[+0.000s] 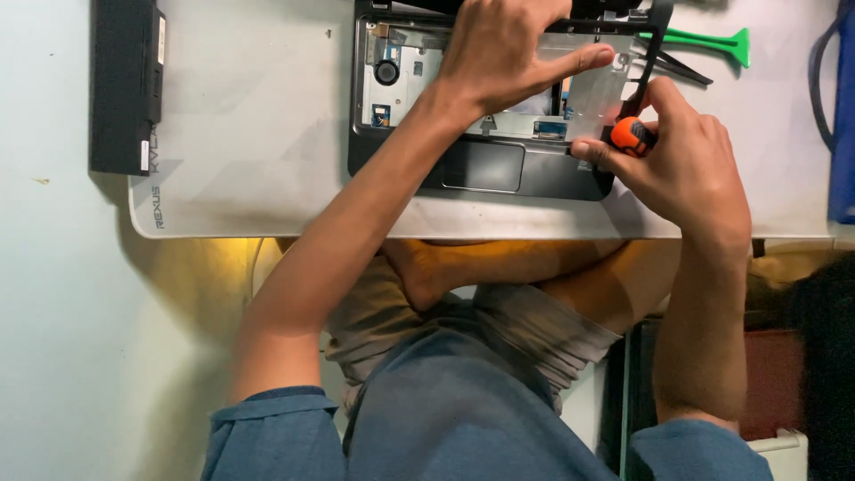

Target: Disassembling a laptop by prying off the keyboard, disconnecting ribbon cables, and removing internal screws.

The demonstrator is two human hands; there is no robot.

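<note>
An opened black laptop (401, 169) with its keyboard removed lies on a pale grey mat (258, 134), showing a silver inner plate and small parts. My left hand (499, 53) rests flat on that plate, thumb stretched toward the right edge. My right hand (686, 160) grips a screwdriver with an orange and black handle (631, 134). Its black shaft rises to the laptop's upper right corner. The touchpad (483, 166) sits just below my left wrist.
A black laptop battery (125, 85) lies at the mat's left edge. A green plastic pry tool (712, 42) and dark tweezers (686, 67) lie right of the laptop. A blue object (842, 116) stands at the far right. My crossed legs are below the mat.
</note>
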